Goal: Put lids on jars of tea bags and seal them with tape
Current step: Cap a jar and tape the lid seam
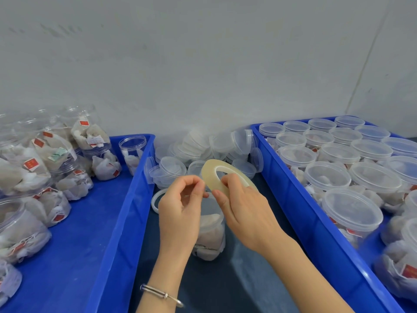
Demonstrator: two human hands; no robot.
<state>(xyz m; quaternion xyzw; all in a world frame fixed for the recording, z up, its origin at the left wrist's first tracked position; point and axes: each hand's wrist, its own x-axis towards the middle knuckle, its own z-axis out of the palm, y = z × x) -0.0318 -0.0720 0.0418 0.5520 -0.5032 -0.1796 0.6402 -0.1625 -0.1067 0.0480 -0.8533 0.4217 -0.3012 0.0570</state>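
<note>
The right hand (242, 207) grips a roll of clear tape (222, 177), with fingers curled through its hole and the thumb on its lower edge, so the roll stands tilted just above both hands. The left hand (180, 206) is raised beside it with thumb and forefinger pinched together near the edge of the roll; whether they hold the loose end of the tape is too fine to tell. A thin metal bangle (162, 294) circles the left wrist. Directly below and between the hands stands a clear jar of tea bags (211, 229) on the dark worktop (225, 285); its top is hidden by the hands, so the lid cannot be made out. Just left of the left hand a white ring (155, 199) lies flat on the worktop. Beyond the hands, against the wall, sits a heap of loose clear lids (198, 152). To the left of the left hand a blue tray (126, 199) holds open jars stuffed with tea bags with red tags (74, 166). To the right of the right hand another blue tray (300, 199) holds rows of lidded jars (352, 208).
</note>
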